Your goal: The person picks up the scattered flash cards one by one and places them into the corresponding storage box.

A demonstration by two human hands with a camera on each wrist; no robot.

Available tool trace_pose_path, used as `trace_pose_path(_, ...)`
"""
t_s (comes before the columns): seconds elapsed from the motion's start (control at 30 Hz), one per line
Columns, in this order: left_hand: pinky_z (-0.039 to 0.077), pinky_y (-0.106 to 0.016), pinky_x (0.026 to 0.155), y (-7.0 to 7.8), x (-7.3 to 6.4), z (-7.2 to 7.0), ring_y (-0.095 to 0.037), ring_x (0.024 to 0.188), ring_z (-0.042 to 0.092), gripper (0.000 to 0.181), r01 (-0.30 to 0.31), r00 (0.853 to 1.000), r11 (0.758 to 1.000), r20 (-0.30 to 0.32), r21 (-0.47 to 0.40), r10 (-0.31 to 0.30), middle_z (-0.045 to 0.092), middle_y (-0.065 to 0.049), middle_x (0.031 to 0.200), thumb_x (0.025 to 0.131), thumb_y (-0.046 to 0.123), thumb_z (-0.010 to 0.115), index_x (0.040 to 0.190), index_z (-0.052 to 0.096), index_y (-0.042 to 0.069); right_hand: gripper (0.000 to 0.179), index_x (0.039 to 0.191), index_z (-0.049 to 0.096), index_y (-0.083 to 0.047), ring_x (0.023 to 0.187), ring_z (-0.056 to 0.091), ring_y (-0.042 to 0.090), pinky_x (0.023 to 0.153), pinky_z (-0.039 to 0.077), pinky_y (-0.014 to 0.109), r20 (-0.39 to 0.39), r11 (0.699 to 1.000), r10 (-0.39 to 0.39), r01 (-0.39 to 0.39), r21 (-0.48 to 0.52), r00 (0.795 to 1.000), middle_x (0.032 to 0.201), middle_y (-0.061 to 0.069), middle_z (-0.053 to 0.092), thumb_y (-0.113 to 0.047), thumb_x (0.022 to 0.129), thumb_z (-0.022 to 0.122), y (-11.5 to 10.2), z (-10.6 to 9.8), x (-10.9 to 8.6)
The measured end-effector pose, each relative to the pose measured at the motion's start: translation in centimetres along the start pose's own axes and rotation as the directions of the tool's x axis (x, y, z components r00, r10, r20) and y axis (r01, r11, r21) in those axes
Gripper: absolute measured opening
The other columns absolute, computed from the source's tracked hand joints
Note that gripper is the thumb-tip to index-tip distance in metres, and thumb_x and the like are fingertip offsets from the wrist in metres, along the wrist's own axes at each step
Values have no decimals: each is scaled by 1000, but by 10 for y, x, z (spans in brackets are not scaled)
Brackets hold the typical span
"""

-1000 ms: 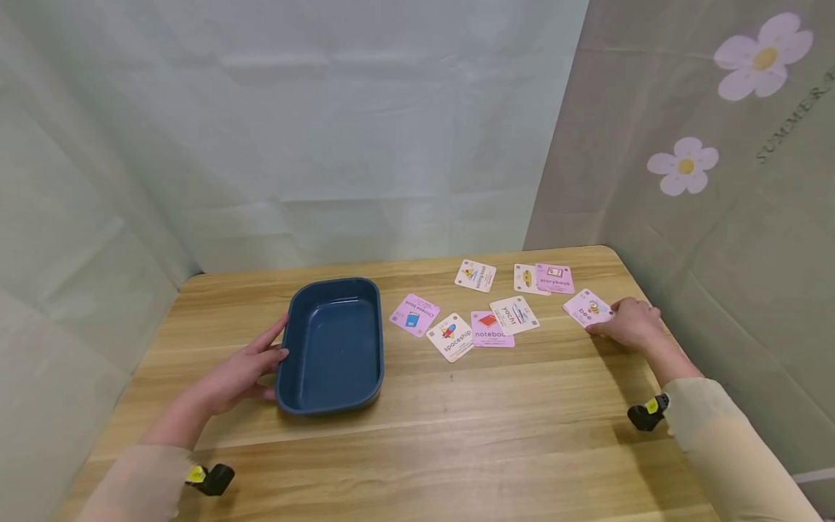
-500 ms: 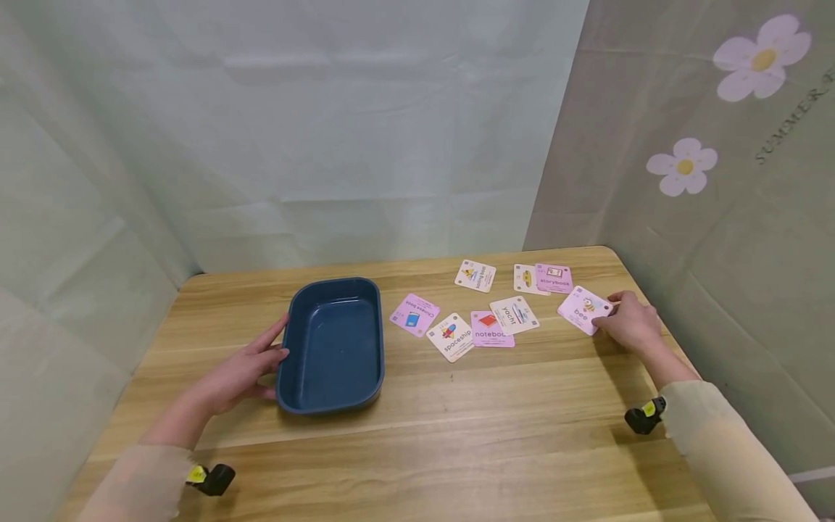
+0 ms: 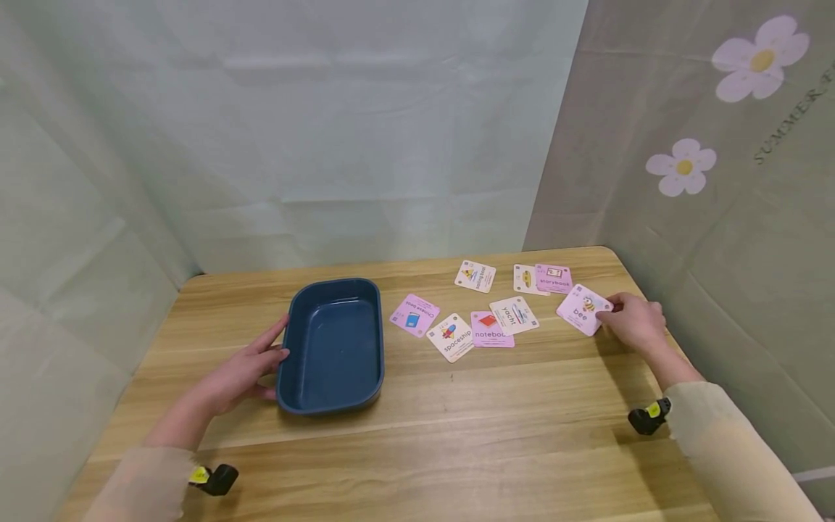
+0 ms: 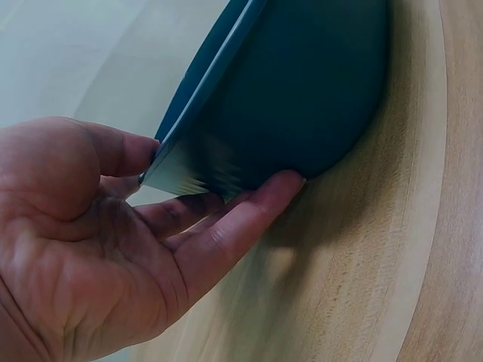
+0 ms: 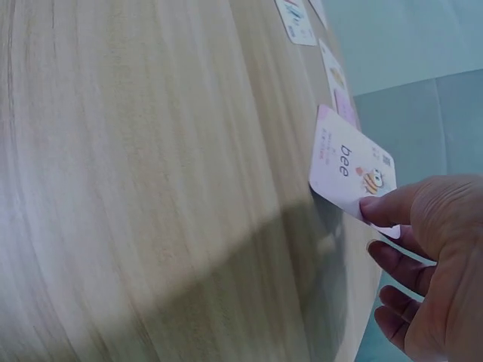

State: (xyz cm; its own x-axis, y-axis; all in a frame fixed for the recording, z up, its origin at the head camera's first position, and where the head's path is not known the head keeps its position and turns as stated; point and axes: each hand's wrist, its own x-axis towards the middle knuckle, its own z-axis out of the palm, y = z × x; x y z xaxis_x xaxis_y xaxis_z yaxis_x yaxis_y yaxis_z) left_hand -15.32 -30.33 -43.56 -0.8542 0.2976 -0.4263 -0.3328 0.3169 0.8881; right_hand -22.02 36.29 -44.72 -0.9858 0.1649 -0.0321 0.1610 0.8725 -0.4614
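While my left hand (image 3: 241, 373) holds the near-left side of a dark blue, rounded-rectangular plastic tub (image 3: 339, 355), its fingers (image 4: 279, 192) spread apart along the outer wall and the thumb at the rim, my right hand (image 3: 634, 324) has a pink square card marked "bee" (image 3: 580, 308) pinched between thumb and fingers. The other right fingers bend loosely below it.

The tub sits upright on the pale wood-grain desk (image 3: 496, 428), its opening facing up; I see its smooth inner floor and sloping walls, with a faint sheen near the far end. The bee card is outside it, well apart, on the far right. It is tilted, its gripped side raised; I cannot tell whether another edge touches the desk.

All the other cards lie outside the tub as well. The pink "Chinese book" card (image 3: 417, 312) is nearest, just beside its right wall. Next comes the cream "spaceship" card (image 3: 451, 338), touching the pink "notebook" card (image 3: 485, 333), which the cream "yacht" card (image 3: 514, 315) partly covers. Farther back lies the cream "sailing boat" card (image 3: 475, 276); to its right, the pink "storybook" card (image 3: 554, 278) overlaps a cream card with a yellow picture (image 3: 525, 283).
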Motion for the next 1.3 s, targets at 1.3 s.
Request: trace_pose_path(1.3,57,-44,81,-1,0,6,-48,135,41,73,-4,997,999,-73,52,8,18,-33,160,110,25,42,164,-4,37,48,118,62,6,99,48,32,78,38,39,80,949,-51,24,315,995,116,23,59,-38,104,55,-65,-17,-17)
